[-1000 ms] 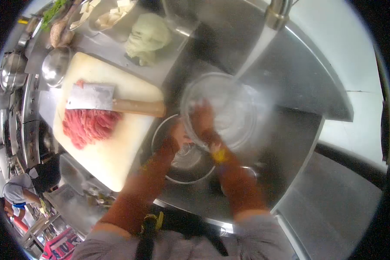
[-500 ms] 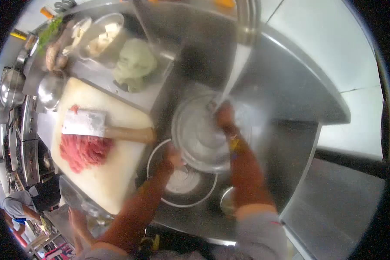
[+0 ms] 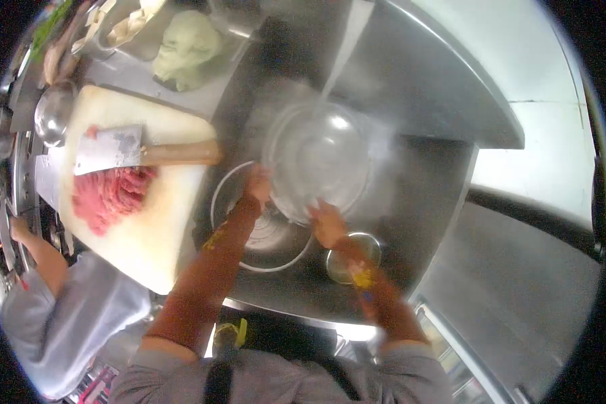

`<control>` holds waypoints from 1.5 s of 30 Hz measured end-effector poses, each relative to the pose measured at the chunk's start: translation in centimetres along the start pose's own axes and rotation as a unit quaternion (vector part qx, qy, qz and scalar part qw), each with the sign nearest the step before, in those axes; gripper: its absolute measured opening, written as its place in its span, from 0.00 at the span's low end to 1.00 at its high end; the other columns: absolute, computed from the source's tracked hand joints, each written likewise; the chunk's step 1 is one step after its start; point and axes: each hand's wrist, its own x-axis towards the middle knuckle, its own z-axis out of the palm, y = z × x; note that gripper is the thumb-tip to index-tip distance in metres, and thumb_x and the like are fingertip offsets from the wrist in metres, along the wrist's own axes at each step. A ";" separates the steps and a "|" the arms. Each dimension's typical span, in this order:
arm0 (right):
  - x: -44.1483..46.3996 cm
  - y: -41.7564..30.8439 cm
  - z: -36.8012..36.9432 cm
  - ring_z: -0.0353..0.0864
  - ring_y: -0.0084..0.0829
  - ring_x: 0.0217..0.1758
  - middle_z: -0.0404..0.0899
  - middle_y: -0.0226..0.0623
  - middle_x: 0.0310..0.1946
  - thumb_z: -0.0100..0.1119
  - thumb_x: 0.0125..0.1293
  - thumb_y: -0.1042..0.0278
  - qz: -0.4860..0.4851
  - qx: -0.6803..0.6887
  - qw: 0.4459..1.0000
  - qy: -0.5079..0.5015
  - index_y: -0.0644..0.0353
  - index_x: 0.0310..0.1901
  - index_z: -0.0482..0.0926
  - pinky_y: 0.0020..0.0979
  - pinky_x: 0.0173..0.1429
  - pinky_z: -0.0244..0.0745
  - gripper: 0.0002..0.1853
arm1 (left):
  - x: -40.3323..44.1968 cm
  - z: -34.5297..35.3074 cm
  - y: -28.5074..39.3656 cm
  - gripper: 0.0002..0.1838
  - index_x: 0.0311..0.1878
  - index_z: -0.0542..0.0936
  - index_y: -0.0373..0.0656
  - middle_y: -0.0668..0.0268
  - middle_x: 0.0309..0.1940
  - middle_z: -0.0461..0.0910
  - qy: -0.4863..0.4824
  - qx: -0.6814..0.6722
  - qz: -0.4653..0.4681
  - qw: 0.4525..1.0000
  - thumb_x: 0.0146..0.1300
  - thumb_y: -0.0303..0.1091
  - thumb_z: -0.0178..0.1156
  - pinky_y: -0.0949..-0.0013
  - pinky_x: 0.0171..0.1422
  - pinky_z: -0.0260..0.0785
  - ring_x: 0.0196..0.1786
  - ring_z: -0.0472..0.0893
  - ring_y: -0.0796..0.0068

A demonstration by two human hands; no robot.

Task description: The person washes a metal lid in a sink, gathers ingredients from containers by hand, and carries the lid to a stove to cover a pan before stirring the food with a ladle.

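A shiny metal bowl [image 3: 357, 145] sits in the dark steel sink [image 3: 417, 202], its inside wet and blurred. My left hand [image 3: 258, 185] grips the bowl's left rim. On the near rim is my right hand [image 3: 328, 225], its fingers curled over the edge, somewhat smeared by motion. From above, a stream of water [image 3: 347, 47] falls at the bowl's far side. Below my left forearm, a round white-rimmed container [image 3: 268, 269] is partly covered by the bowl. A smaller round container [image 3: 355, 252] lies partly hidden under my right wrist.
To the left, a cutting board [image 3: 172, 222] bears sliced red meat [image 3: 111, 198] and a cleaver [image 3: 111, 148]. Behind it are a pale green cabbage [image 3: 188, 47] and a tub of white chunks [image 3: 131, 27]. Another person in a grey shirt [image 3: 91, 316] stands close at lower left.
My right hand has left the inside of the bowl under the water and come back to the near rim. The bowl has shifted slightly toward me. The other person has come nearer; my view has tilted.
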 end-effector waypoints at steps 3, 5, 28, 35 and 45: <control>-2.1 3.1 -2.2 0.68 0.51 0.61 0.67 0.53 0.59 0.49 0.62 0.68 -0.014 -0.061 0.995 -0.084 0.48 0.57 0.74 0.45 0.64 0.64 0.20 | -0.5 0.0 -0.7 0.19 0.57 0.70 0.40 0.55 0.52 0.73 -0.009 0.091 0.097 0.991 0.63 0.32 0.51 0.58 0.49 0.74 0.49 0.77 0.57; -1.1 2.7 -1.1 0.71 0.50 0.58 0.68 0.52 0.59 0.51 0.60 0.65 -0.005 -0.093 0.995 -0.035 0.45 0.54 0.78 0.46 0.62 0.67 0.19 | 2.2 -0.9 -3.5 0.20 0.57 0.71 0.41 0.56 0.50 0.74 -0.013 0.263 0.216 0.940 0.61 0.32 0.53 0.59 0.49 0.75 0.47 0.78 0.58; -1.3 -6.5 -15.2 0.75 0.57 0.48 0.77 0.55 0.44 0.57 0.61 0.54 0.058 0.054 0.961 0.267 0.59 0.52 0.72 0.50 0.51 0.69 0.22 | -9.6 8.0 17.6 0.07 0.39 0.76 0.41 0.65 0.31 0.76 -0.137 -0.062 0.152 0.977 0.60 0.33 0.58 0.60 0.37 0.76 0.31 0.77 0.71; 1.1 -7.9 -21.4 0.79 0.55 0.35 0.79 0.52 0.28 0.53 0.64 0.55 0.053 -0.003 0.935 0.351 0.58 0.39 0.78 0.49 0.38 0.72 0.15 | -11.5 7.1 24.8 0.07 0.35 0.80 0.40 0.50 0.32 0.79 0.045 0.471 0.517 0.713 0.60 0.33 0.56 0.62 0.45 0.72 0.38 0.80 0.54; -6.2 -12.1 -25.3 0.71 0.25 0.28 0.76 0.34 0.23 0.61 0.62 0.56 0.117 0.188 0.904 0.365 0.63 0.35 0.80 0.31 0.34 0.68 0.15 | -13.8 7.7 24.9 0.23 0.58 0.71 0.36 0.54 0.52 0.75 -0.125 -0.105 0.233 0.959 0.69 0.45 0.45 0.66 0.62 0.61 0.57 0.73 0.62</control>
